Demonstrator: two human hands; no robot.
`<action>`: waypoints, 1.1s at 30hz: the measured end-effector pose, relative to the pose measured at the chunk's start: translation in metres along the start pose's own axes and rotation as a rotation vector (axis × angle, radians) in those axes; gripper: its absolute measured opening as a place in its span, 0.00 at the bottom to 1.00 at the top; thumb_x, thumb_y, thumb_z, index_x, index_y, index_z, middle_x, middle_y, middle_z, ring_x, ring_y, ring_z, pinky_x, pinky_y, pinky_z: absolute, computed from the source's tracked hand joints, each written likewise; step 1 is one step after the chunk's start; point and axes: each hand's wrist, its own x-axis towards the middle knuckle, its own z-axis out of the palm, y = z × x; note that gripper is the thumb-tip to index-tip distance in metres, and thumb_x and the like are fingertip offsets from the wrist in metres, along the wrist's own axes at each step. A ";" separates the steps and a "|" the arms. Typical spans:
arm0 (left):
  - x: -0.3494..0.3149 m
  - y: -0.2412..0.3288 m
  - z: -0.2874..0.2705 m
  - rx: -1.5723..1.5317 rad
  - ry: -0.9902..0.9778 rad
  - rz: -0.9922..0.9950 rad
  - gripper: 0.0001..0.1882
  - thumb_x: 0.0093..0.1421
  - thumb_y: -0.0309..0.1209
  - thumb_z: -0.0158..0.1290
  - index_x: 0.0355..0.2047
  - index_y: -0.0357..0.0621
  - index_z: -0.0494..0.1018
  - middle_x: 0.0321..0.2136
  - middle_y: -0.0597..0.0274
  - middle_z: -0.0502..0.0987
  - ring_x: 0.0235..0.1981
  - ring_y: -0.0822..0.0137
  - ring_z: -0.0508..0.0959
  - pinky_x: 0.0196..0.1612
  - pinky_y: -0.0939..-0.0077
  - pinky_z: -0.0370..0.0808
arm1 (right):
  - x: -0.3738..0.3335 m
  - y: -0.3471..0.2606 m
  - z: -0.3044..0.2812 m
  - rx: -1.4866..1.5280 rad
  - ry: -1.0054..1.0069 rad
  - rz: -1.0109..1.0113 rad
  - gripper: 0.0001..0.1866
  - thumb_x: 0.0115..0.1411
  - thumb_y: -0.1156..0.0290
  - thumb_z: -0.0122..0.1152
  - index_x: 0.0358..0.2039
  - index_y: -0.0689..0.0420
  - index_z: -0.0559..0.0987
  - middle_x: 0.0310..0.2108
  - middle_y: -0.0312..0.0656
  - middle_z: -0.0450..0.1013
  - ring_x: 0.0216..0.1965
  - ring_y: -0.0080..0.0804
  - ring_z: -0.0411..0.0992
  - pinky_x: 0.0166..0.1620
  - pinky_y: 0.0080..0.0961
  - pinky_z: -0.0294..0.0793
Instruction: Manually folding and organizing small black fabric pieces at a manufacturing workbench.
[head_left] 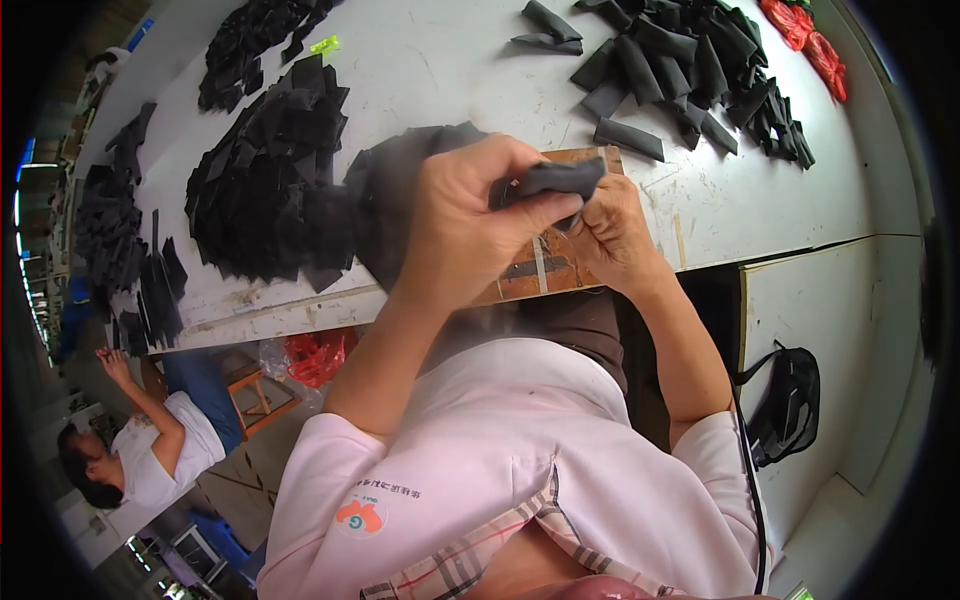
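Observation:
A black fabric piece (563, 180), folded or tube-like, is pinched between the thumb and fingers of my left hand (455, 220). Curled at its right end, my right hand (618, 232) also grips it, though its fingertips are partly hidden. Both hands are above a worn brown wooden board (515, 287) at the table's near edge. Just left of my left hand lies a blurred heap of black fabric (385, 190), beside a larger pile of flat black pieces (265, 180). Several black fabric tubes (650, 70) are heaped at the far right.
More black pieces lie along the white table's (440, 60) left side (110, 220). A yellow-green item (325, 45) and red plastic bags (825, 65) sit at the back. Another person (185, 440) is at the lower left, near a wooden stool (262, 405). A black bag (790, 405) hangs at right.

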 end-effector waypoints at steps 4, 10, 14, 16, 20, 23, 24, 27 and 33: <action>0.001 -0.007 0.004 0.572 -0.021 -0.060 0.05 0.46 0.20 0.57 0.23 0.37 0.71 0.19 0.67 0.73 0.22 0.81 0.69 0.25 0.86 0.66 | -0.033 0.028 0.016 -0.025 -0.157 0.273 0.08 0.53 0.70 0.53 0.23 0.60 0.70 0.16 0.47 0.64 0.21 0.46 0.65 0.24 0.33 0.63; -0.010 -0.005 0.009 0.186 0.111 0.185 0.05 0.52 0.23 0.52 0.31 0.36 0.71 0.26 0.60 0.74 0.23 0.76 0.70 0.28 0.85 0.68 | -0.012 0.008 0.000 -0.117 -0.258 0.388 0.12 0.54 0.65 0.52 0.21 0.60 0.70 0.15 0.46 0.67 0.20 0.46 0.66 0.24 0.35 0.63; -0.009 -0.005 0.002 -0.312 0.158 0.183 0.06 0.55 0.26 0.50 0.31 0.35 0.71 0.30 0.56 0.74 0.31 0.72 0.72 0.38 0.80 0.67 | 0.001 0.003 -0.002 -0.295 -0.193 0.157 0.17 0.52 0.60 0.55 0.17 0.60 0.69 0.15 0.44 0.68 0.18 0.43 0.66 0.24 0.34 0.63; -0.011 -0.001 -0.013 -0.459 0.198 0.153 0.08 0.56 0.29 0.47 0.32 0.38 0.72 0.34 0.57 0.73 0.38 0.67 0.70 0.45 0.71 0.65 | 0.008 -0.004 -0.009 -0.432 -0.182 0.059 0.18 0.51 0.59 0.56 0.14 0.60 0.68 0.14 0.44 0.66 0.19 0.43 0.66 0.23 0.34 0.62; -0.019 -0.012 -0.020 -0.356 0.236 0.073 0.07 0.55 0.28 0.48 0.32 0.37 0.72 0.33 0.58 0.74 0.36 0.68 0.71 0.46 0.73 0.65 | -0.004 0.009 0.007 -0.305 -0.348 0.261 0.18 0.49 0.60 0.58 0.13 0.59 0.68 0.14 0.44 0.65 0.19 0.42 0.66 0.22 0.34 0.62; -0.017 -0.007 -0.021 -0.315 0.226 0.094 0.07 0.54 0.27 0.50 0.31 0.36 0.72 0.31 0.59 0.74 0.33 0.72 0.72 0.42 0.79 0.66 | 0.000 0.004 0.005 -0.446 -0.370 0.213 0.15 0.48 0.62 0.59 0.15 0.59 0.69 0.13 0.43 0.64 0.19 0.42 0.66 0.22 0.34 0.63; -0.015 -0.004 -0.020 -0.241 0.219 0.142 0.07 0.53 0.27 0.52 0.31 0.35 0.73 0.29 0.61 0.75 0.31 0.75 0.72 0.39 0.84 0.66 | -0.001 0.005 0.003 -0.354 -0.242 0.162 0.14 0.49 0.63 0.58 0.16 0.58 0.70 0.13 0.42 0.64 0.19 0.42 0.66 0.22 0.34 0.63; -0.014 -0.002 -0.017 -0.131 0.139 0.142 0.07 0.54 0.26 0.51 0.31 0.34 0.72 0.29 0.60 0.75 0.32 0.75 0.72 0.40 0.84 0.66 | -0.011 0.009 0.011 -0.232 -0.134 0.165 0.11 0.50 0.64 0.57 0.18 0.57 0.72 0.11 0.42 0.64 0.18 0.42 0.66 0.22 0.34 0.63; -0.009 0.012 -0.017 0.046 0.068 0.055 0.07 0.53 0.26 0.52 0.32 0.35 0.73 0.29 0.57 0.76 0.30 0.74 0.74 0.38 0.83 0.70 | -0.004 0.003 0.002 -0.205 -0.314 0.318 0.09 0.52 0.65 0.55 0.23 0.58 0.75 0.13 0.42 0.65 0.19 0.41 0.66 0.24 0.33 0.64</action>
